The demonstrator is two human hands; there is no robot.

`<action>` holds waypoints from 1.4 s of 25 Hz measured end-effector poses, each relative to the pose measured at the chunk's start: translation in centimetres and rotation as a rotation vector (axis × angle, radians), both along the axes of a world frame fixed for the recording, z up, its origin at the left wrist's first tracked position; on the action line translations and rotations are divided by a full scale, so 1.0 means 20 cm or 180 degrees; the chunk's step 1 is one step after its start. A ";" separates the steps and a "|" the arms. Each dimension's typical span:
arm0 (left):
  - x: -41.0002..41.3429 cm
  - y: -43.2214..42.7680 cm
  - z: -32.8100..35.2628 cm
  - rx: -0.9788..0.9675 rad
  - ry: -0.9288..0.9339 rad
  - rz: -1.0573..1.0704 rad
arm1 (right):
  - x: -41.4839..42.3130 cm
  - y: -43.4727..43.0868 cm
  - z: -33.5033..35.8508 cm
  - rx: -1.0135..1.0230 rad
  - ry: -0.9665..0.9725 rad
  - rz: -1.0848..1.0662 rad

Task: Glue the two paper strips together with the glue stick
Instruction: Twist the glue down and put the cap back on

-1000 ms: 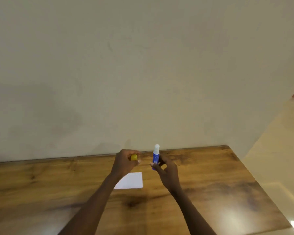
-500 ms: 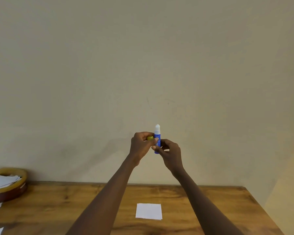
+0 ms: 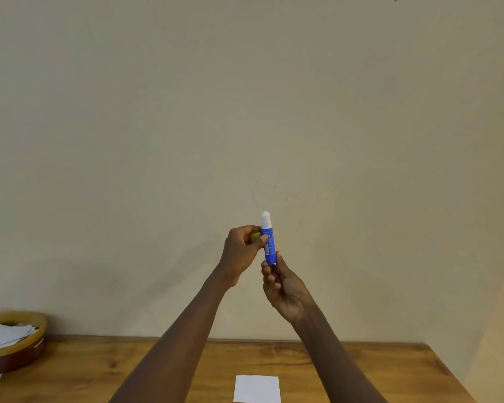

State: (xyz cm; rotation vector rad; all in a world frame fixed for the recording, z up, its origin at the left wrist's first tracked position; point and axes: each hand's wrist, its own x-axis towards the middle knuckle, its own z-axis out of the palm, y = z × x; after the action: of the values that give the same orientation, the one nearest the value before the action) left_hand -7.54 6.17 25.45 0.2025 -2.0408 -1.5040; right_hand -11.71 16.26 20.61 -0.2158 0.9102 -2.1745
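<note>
While both hands hold the uncapped glue stick (image 3: 268,242) upright, high above the table (image 3: 361,370), left hand (image 3: 240,253) also grips its yellow cap (image 3: 255,236).

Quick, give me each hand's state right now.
Left hand: closed on the yellow cap, thumb touching the glue stick.
Right hand: holding the uncapped glue stick upright by its base.

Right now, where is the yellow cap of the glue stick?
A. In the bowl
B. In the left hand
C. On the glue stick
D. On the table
B: the yellow cap sits in the fingers of the left hand, off the glue stick, whose white tip is bare.
</note>
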 end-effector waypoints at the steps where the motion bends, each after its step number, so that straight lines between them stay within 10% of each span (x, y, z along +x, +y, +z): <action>1: -0.01 0.01 0.01 -0.0025 0.0009 -0.0008 | 0.01 -0.01 0.01 -0.0314 -0.0233 -0.0054; 17: -0.05 0.11 0.18 -0.0001 0.0292 0.0101 | 0.00 -0.05 0.15 -0.1373 -0.0265 -0.0663; 35: 0.04 0.05 0.17 -0.0046 0.0189 0.0224 | 0.05 -0.08 0.16 -0.0440 -0.0245 -0.0375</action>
State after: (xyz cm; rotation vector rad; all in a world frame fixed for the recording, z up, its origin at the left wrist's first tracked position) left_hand -6.71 7.24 28.93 0.2191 -1.9769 -1.4352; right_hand -10.64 14.75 23.71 -0.1476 0.7468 -2.3407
